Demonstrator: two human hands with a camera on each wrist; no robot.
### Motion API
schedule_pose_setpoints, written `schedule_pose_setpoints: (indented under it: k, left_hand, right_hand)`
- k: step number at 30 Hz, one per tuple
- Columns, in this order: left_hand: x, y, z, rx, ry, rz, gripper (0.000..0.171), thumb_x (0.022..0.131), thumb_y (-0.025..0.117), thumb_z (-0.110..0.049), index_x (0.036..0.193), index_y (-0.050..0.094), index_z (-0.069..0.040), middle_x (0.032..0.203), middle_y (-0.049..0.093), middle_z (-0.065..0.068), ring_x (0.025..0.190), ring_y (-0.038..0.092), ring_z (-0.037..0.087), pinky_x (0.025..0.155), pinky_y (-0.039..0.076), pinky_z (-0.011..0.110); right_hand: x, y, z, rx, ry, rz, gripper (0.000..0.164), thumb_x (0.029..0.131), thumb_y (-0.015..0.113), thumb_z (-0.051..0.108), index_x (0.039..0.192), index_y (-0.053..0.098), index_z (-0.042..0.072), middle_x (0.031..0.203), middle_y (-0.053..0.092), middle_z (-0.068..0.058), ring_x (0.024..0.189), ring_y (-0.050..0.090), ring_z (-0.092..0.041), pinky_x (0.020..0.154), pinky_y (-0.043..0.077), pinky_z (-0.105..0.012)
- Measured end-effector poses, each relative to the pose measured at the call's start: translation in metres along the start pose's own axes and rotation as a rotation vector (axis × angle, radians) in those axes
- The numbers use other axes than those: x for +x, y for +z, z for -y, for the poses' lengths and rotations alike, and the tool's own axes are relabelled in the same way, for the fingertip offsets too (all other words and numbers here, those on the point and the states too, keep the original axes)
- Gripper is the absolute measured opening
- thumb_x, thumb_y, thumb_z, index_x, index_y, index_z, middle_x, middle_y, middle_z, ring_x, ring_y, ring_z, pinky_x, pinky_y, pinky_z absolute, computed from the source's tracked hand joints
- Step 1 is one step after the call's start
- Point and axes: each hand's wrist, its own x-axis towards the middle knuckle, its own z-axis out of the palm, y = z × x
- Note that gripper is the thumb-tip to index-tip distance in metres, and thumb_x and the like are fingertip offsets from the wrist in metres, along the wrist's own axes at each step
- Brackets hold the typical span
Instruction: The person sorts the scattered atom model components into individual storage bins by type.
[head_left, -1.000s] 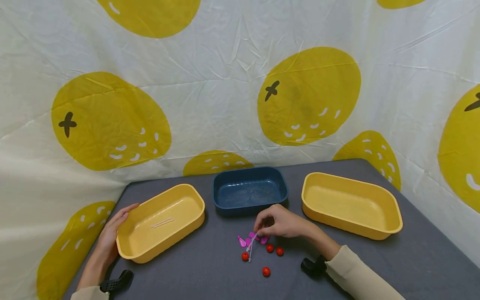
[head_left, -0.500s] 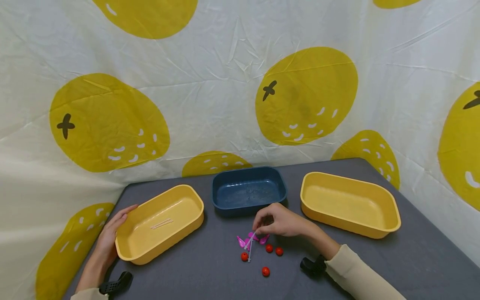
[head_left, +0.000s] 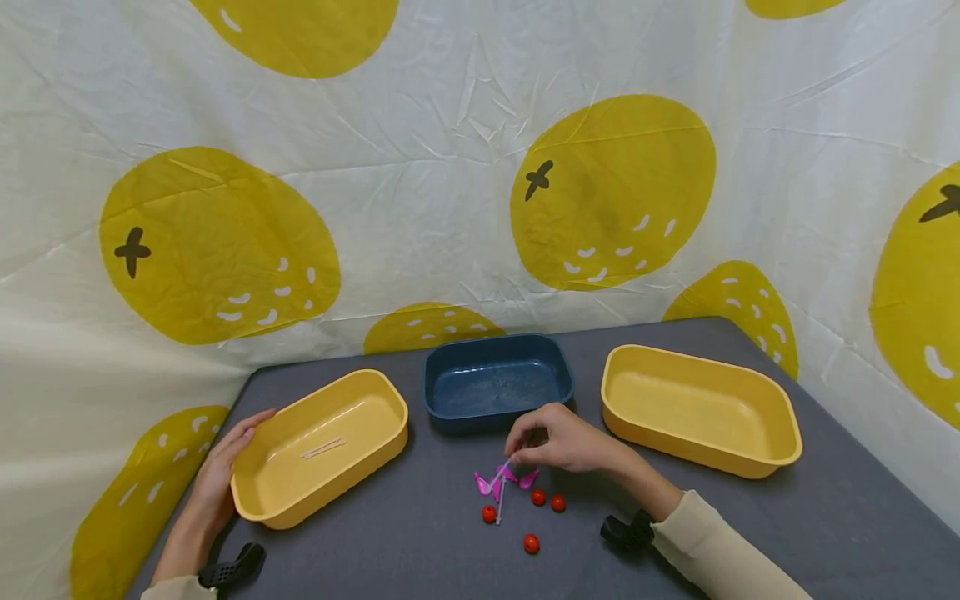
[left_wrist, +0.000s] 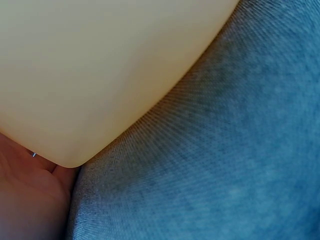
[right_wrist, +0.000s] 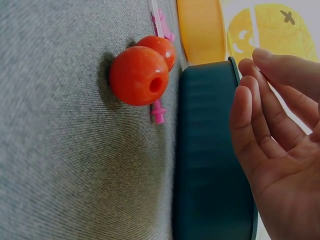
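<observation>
The left hand, fingers nearly straight, rests against the outer side of a yellow tray holding pale sticks. Above pink pieces on the worktop, near red beads, the right hand pinches what looks like a thin white stick.
</observation>
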Motion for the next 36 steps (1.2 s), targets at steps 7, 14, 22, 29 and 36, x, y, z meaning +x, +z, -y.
schedule_pose_setpoints:
  k: [7, 14, 22, 29, 36]
  left_hand:
    - [0.001, -0.001, 0.0, 0.008, -0.009, -0.001, 0.052, 0.106, 0.029, -0.031, 0.152, 0.025, -0.008, 0.145, 0.041, -0.006, 0.121, 0.053, -0.003, 0.094, 0.048, 0.016]
    - [0.003, 0.002, 0.0, 0.022, -0.018, -0.021, 0.052, 0.106, 0.031, -0.033, 0.152, 0.027, -0.009, 0.146, 0.041, -0.004, 0.12, 0.053, -0.002, 0.093, 0.048, 0.016]
    - [0.002, 0.001, 0.002, 0.046, -0.025, -0.037, 0.052, 0.106, 0.03, -0.034, 0.152, 0.027, -0.01, 0.148, 0.038, -0.003, 0.122, 0.05, -0.003, 0.094, 0.047, 0.014]
    - [0.001, 0.0, 0.003, 0.046, -0.017, -0.038, 0.052, 0.106, 0.03, -0.034, 0.152, 0.028, -0.01, 0.152, 0.034, 0.0, 0.123, 0.049, -0.004, 0.094, 0.046, 0.014]
    - [0.001, 0.0, 0.002, 0.045, -0.015, -0.041, 0.052, 0.106, 0.031, -0.034, 0.152, 0.028, -0.01, 0.152, 0.034, 0.0, 0.124, 0.049, -0.004, 0.095, 0.046, 0.013]
  right_hand:
    - [0.0, 0.0, 0.001, 0.005, 0.01, -0.031, 0.01, 0.089, 0.07, 0.025, 0.095, 0.073, 0.018, 0.088, 0.07, 0.006, 0.077, 0.062, -0.01, 0.074, 0.056, -0.03]
    - [0.001, -0.001, 0.004, -0.022, -0.006, -0.068, 0.01, 0.089, 0.07, 0.024, 0.095, 0.073, 0.016, 0.088, 0.071, 0.006, 0.075, 0.061, -0.009, 0.071, 0.056, -0.029]
    - [0.013, -0.003, 0.018, -0.014, -0.047, -0.059, 0.01, 0.089, 0.069, 0.022, 0.096, 0.073, 0.015, 0.089, 0.071, 0.006, 0.076, 0.062, -0.009, 0.073, 0.057, -0.028]
    - [0.027, -0.003, 0.029, -0.045, -0.072, -0.063, 0.01, 0.088, 0.07, 0.02, 0.095, 0.073, 0.013, 0.087, 0.071, 0.007, 0.075, 0.062, -0.007, 0.072, 0.057, -0.029]
    - [0.037, -0.004, 0.037, -0.046, -0.097, -0.067, 0.009, 0.089, 0.07, 0.021, 0.094, 0.073, 0.014, 0.09, 0.071, 0.008, 0.078, 0.063, -0.007, 0.075, 0.057, -0.026]
